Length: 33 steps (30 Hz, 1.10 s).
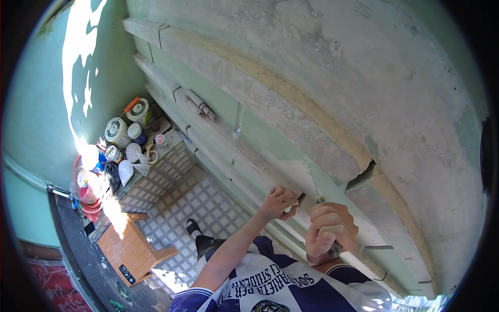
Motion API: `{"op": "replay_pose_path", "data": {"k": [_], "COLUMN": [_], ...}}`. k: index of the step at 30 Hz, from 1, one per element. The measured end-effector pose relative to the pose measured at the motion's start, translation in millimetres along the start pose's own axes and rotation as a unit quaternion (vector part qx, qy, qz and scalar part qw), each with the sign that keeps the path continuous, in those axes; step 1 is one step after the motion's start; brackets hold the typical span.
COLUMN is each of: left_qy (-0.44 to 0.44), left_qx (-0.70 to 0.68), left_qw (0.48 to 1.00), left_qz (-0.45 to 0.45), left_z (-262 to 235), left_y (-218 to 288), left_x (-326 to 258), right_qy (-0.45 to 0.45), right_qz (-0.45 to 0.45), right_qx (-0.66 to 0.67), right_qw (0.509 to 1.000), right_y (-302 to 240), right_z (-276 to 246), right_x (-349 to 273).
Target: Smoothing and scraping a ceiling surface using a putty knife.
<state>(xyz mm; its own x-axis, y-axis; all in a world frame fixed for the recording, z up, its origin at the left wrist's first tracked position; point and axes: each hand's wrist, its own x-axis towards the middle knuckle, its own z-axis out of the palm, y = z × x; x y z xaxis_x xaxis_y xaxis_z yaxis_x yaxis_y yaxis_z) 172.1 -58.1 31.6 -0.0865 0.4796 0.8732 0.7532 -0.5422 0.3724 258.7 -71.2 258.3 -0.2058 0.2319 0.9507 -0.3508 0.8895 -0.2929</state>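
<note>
Low in the frame, right of centre, my right hand [330, 227] has its fingers clamped round a screwdriver [318, 196] whose tip meets the pale green wall ledge [270, 171]. My left hand [279, 202] pinches something small beside it.

From my seat I see packages clustered at about nine o'clock, on a low tiled ledge [166, 156] in the corner. A round paint tub [138, 111] with a white lid and an orange handle stands farthest back; just beside it a larger white-lidded bucket [116, 131]. A small blue-sided can [136, 133] sits between them, a smaller labelled tin [113, 153] nearer me. White plastic bags [130, 166] lie touching them
</note>
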Motion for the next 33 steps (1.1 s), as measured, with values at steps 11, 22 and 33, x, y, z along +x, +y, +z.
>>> {"op": "replay_pose_path", "data": {"k": [11,22,33], "left_qy": [-0.007,-0.029,-0.015], "left_qx": [0.012,0.006,0.051], "left_qw": [1.000,0.999,0.997], "left_qz": [0.023,0.043,0.056], "left_z": [5,2,-4], "left_y": [-13,-7,-8], "left_x": [-6,-6,-5], "right_qy": [-0.050,0.059,-0.063], "right_qz": [0.038,0.012,0.032], "right_qx": [-0.049,-0.070,-0.083], "right_qw": [0.997,0.996,0.994], "right_y": [5,13,-6], "right_z": [-3,17,3], "right_x": [13,9,12]}}
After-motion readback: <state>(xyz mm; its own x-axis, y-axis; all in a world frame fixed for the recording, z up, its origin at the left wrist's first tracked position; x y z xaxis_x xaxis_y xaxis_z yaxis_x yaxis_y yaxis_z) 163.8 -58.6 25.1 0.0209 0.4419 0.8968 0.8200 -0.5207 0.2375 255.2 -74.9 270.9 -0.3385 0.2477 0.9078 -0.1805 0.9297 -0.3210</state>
